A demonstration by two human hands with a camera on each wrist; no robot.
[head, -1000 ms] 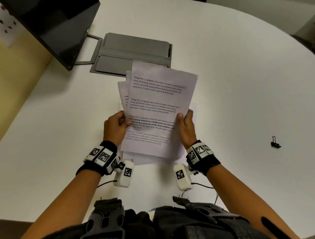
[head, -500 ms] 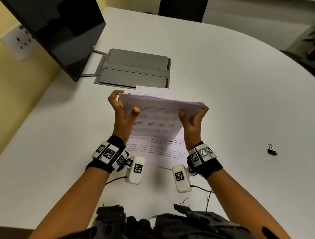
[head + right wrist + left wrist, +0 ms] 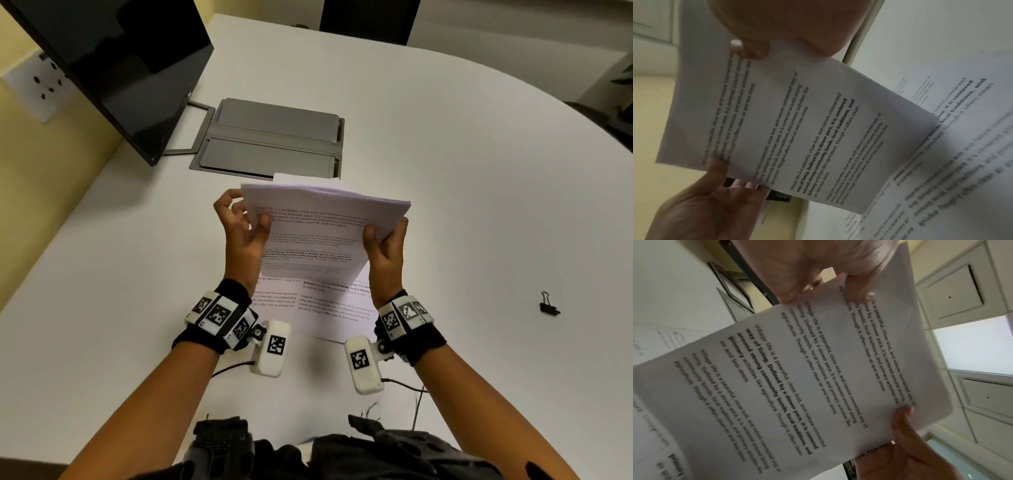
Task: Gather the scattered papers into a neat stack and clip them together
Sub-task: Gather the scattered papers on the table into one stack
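Both hands hold the stack (image 3: 318, 236) upright, lower edge down on the sheets (image 3: 329, 308) that lie flat on the table (image 3: 479, 205). The left hand (image 3: 241, 240) grips the stack's left edge, thumb on the printed face, fingers curled behind it. The right hand (image 3: 385, 251) grips the right edge the same way, thumb in front, fingers behind. The wrist views confirm both thumbs pressed on the text side, one at each long edge. The stack's top edges are close to flush; one sheet stands a little proud at the far top. The flat sheets are directly below the grip and extend toward the person, partly under the stack's foot; their edges are not aligned with one another. The clip (image 3: 549, 306) lies on the table well apart from the grip, out to the right of the right wrist, touched by neither hand. Beyond the grip sits a grey tray (image 3: 270, 144), and to its left a dark monitor (image 3: 113, 65).
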